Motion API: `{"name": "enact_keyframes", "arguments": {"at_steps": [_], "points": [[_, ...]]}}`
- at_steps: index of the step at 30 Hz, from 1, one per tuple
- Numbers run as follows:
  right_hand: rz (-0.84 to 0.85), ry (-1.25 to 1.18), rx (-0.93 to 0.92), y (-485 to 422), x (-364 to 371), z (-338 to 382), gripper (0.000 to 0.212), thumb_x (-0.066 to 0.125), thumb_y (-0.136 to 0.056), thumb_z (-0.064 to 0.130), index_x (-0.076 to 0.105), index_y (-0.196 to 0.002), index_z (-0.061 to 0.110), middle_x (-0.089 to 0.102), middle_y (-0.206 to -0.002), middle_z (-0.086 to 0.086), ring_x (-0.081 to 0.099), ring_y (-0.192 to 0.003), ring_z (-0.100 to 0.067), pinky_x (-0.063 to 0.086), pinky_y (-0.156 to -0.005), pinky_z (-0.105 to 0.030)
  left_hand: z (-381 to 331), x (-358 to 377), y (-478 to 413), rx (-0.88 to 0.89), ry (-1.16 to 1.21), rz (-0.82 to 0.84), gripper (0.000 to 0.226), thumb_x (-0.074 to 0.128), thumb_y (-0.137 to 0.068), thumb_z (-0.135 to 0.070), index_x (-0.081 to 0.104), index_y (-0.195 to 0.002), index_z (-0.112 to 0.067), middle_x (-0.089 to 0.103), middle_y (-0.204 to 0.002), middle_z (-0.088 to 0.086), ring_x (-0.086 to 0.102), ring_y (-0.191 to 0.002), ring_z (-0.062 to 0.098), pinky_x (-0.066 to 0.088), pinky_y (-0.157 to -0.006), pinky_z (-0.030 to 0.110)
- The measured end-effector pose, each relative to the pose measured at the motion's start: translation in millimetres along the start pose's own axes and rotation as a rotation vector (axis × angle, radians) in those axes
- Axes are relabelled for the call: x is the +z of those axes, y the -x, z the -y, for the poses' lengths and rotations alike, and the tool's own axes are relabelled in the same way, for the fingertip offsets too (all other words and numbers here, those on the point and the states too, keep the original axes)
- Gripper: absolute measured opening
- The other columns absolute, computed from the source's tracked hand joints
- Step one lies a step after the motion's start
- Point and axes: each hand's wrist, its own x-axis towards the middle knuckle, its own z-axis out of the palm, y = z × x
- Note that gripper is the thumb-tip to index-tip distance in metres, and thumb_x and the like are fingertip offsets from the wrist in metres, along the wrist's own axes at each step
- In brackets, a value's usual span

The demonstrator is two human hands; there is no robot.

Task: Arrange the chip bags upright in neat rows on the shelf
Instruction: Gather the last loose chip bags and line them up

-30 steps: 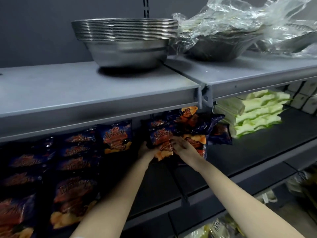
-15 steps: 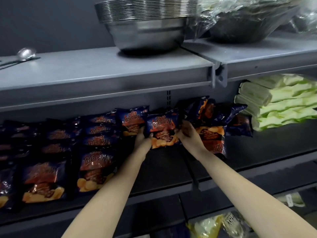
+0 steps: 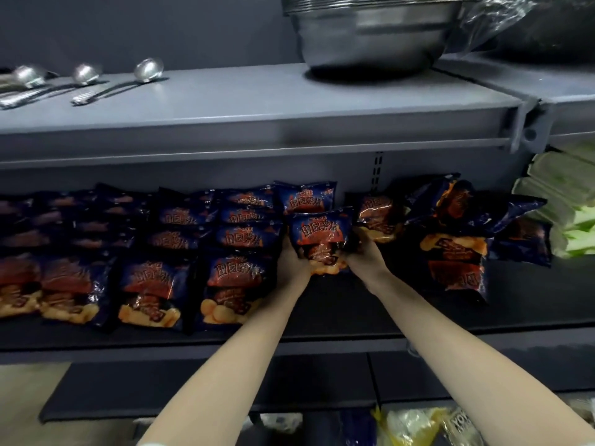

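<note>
"Holding one chip bag (image 3: 322,233) upright, is the person using both hands?"
"Yes. The left hand (image 3: 291,262) grips its left side and the right hand (image 3: 363,252) grips its right side."
"Where is it?"
"Over the dark shelf (image 3: 354,312), just right of the tidy rows (image 3: 238,239) of bags. A messy pile (image 3: 450,243) lies further right. Spoons (image 3: 148,70) and a metal bowl (image 3: 370,33) sit above."

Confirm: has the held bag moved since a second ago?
Yes, leftward. The bag was below the slotted strip half a second ago; now it sits left of that strip, beside the rows.
</note>
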Motion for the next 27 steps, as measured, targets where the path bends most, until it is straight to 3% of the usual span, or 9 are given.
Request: {"name": "enact_keyframes", "arguments": {"at_steps": [3, 7, 10, 13, 16, 18, 21, 25, 27], "points": [[-0.1, -0.004, 0.046, -4.0, 8.0, -3.2, 0.054, 0.06, -0.085, 0.011, 0.041, -0.134, 0.026, 0.061, -0.122, -0.004, 0.058, -0.112, -0.023, 0.049, -0.09, -0.037, 1.7, 5.4, -0.5, 0.059, -0.155, 0.009, 0.067, 0.045, -0.094, -0.011, 0.007, -0.149, -0.01, 0.017, -0.154, 0.011, 0.02, -0.141, 0.025, 0.019, -0.114, 0.035], [-0.192, -0.015, 0.087, -8.2, 16.7, -2.0, 0.056, 0.054, -0.091, 0.009, 0.032, -0.141, 0.023, 0.055, -0.127, -0.01, 0.054, -0.116, -0.03, 0.043, -0.079, -0.031, 15.5, 19.6, 13.3, 0.229, -0.357, -0.042, 0.065, 0.04, -0.097, -0.013, 0.0, -0.146, -0.003, -0.008, -0.156, 0.011, -0.008, -0.143, 0.021, 0.003, -0.118, 0.035], [-0.188, 0.001, 0.077, -12.1, 23.0, -3.2, 0.056, 0.05, -0.092, 0.006, 0.032, -0.142, 0.022, 0.053, -0.133, -0.01, 0.051, -0.12, -0.03, 0.04, -0.081, -0.028, 38.2, 27.2, 26.7, 0.314, -0.385, -0.079, 0.061, 0.035, -0.098, -0.021, 0.0, -0.145, -0.005, -0.009, -0.152, 0.005, -0.01, -0.138, 0.016, 0.006, -0.118, 0.036], [-0.138, 0.008, 0.082, -16.5, 28.4, -2.6, 0.068, 0.046, -0.09, 0.001, 0.023, -0.148, 0.028, 0.049, -0.14, -0.007, 0.051, -0.12, -0.025, 0.04, -0.082, -0.022, 52.8, 30.1, 24.6, 0.306, -0.45, -0.108, 0.062, 0.018, -0.092, -0.037, 0.002, -0.144, -0.007, 0.004, -0.153, 0.007, 0.003, -0.14, 0.018, 0.011, -0.116, 0.037], [-0.092, 0.033, 0.086, -20.2, 30.0, 3.1, 0.076, 0.038, -0.088, -0.005, 0.015, -0.15, 0.03, 0.052, -0.135, -0.007, 0.056, -0.089, -0.015, 0.042, -0.059, -0.016, 50.7, 30.8, 23.1, 0.316, -0.496, -0.111, 0.067, 0.013, -0.088, -0.04, 0.017, -0.146, -0.006, 0.011, -0.154, 0.011, 0.004, -0.14, 0.019, 0.002, -0.112, 0.032], [-0.088, 0.069, 0.086, -21.5, 31.3, 2.7, 0.076, 0.039, -0.088, -0.003, 0.012, -0.15, 0.031, 0.058, -0.124, -0.008, 0.055, -0.072, -0.011, 0.037, -0.05, -0.017, 50.2, 28.4, 22.9, 0.31, -0.467, -0.079, 0.062, 0.021, -0.092, -0.037, 0.015, -0.148, -0.01, 0.003, -0.156, 0.007, -0.006, -0.138, 0.013, -0.002, -0.111, 0.025], [-0.115, 0.099, 0.058, -20.4, 35.2, -7.7, 0.072, 0.045, -0.09, 0.005, 0.016, -0.149, 0.034, 0.064, -0.095, -0.001, 0.053, -0.061, -0.007, 0.038, -0.045, -0.013, 53.8, 24.6, 20.5, 0.312, -0.407, -0.1, 0.061, 0.045, -0.093, -0.017, 0.018, -0.148, -0.011, 0.001, -0.156, 0.006, -0.006, -0.139, 0.01, 0.01, -0.115, 0.026], [-0.16, 0.082, 0.014, -23.5, 38.9, -15.0, 0.066, 0.05, -0.092, 0.013, 0.023, -0.146, 0.038, 0.064, -0.099, 0.0, 0.052, -0.065, -0.003, 0.038, -0.051, -0.01, 53.3, 24.8, 22.2, 0.286, -0.418, -0.07, 0.064, 0.05, -0.091, -0.015, 0.018, -0.148, -0.011, 0.0, -0.157, 0.007, -0.004, -0.14, 0.013, 0.021, -0.115, 0.033], [-0.152, 0.059, 0.045, -27.5, 41.0, -13.3, 0.063, 0.048, -0.096, 0.016, 0.02, -0.147, 0.041, 0.059, -0.092, 0.004, 0.048, -0.059, -0.004, 0.037, -0.046, -0.01, 53.5, 25.1, 21.9, 0.261, -0.439, -0.042, 0.064, 0.047, -0.092, -0.017, 0.015, -0.148, -0.012, -0.002, -0.157, 0.006, 0.0, -0.143, 0.016, 0.024, -0.114, 0.034]]}}
